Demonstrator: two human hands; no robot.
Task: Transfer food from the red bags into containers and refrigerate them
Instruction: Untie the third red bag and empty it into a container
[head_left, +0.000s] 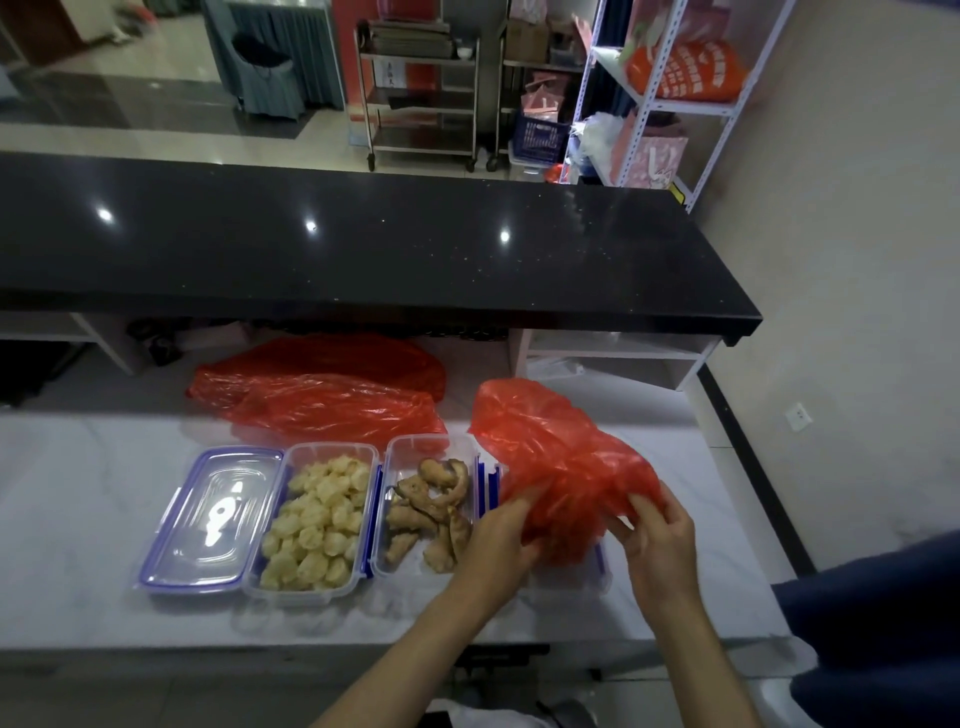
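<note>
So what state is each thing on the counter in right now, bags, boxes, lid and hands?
Left container: open, full of pale pieces.
Middle container: open, holds brown pieces.
Loose lid: off, lying flat beside the left container.
Held red bag: lifted, crumpled.
Two red bags behind: lying flat.
Left hand: grips the held bag.
Right hand: pinches the held bag.

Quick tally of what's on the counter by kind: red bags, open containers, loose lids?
Red bags: 3, two lying behind, one held
Open containers with food: 2
Loose lids fully in view: 1
Total: 6
</note>
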